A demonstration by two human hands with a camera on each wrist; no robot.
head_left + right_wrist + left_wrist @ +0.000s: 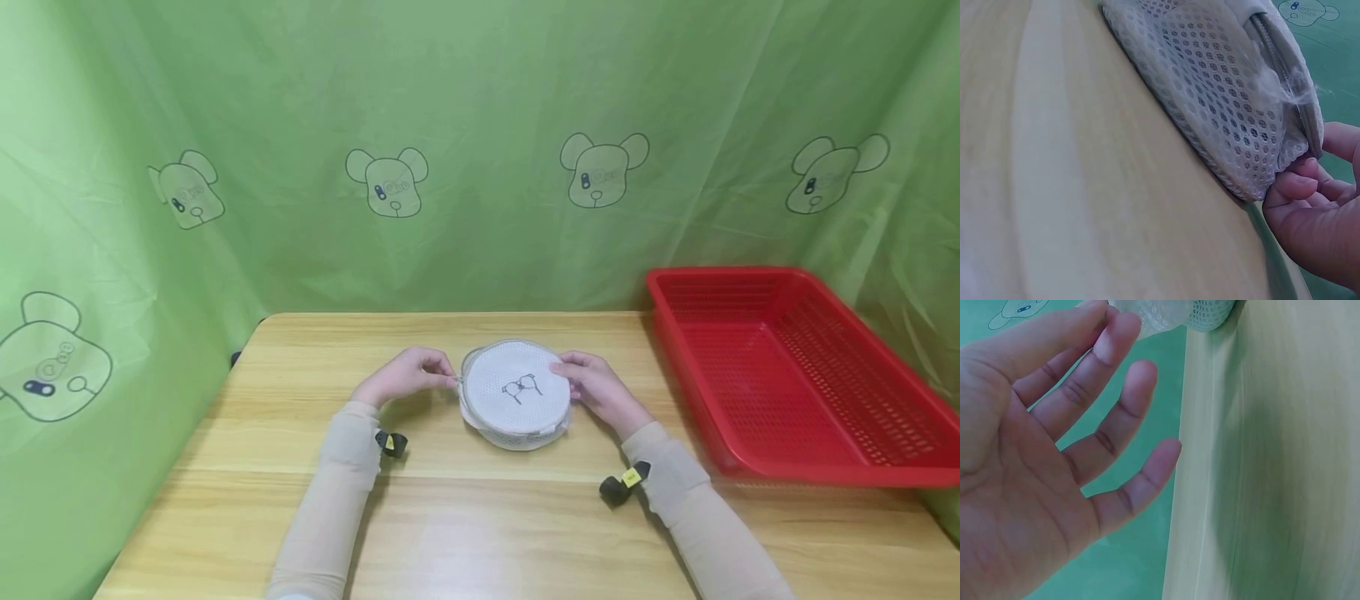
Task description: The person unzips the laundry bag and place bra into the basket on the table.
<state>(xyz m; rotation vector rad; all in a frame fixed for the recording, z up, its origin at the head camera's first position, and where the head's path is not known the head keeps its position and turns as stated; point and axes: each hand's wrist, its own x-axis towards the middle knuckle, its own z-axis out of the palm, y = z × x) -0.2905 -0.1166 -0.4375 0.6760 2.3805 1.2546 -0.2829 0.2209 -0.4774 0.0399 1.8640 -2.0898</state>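
A round white mesh laundry bag (517,367), with a small line drawing on its lid, stands on the wooden table (450,525). My left hand (408,373) pinches the zipper pull at the bag's left edge between thumb and forefinger; its other fingers (1138,390) spread loosely in the left wrist view. At the opposite side, my right hand (597,390) grips the rim, thumb on top of the lid and fingers curled underneath. The right wrist view shows the honeycomb mesh side (1210,106) and a grey zipper (1275,53) running below the lid's rim.
A large red plastic basket (720,417) with slotted walls stands on the right of the table. Green curtains (495,242) printed with bear faces hang behind the table and along both sides.
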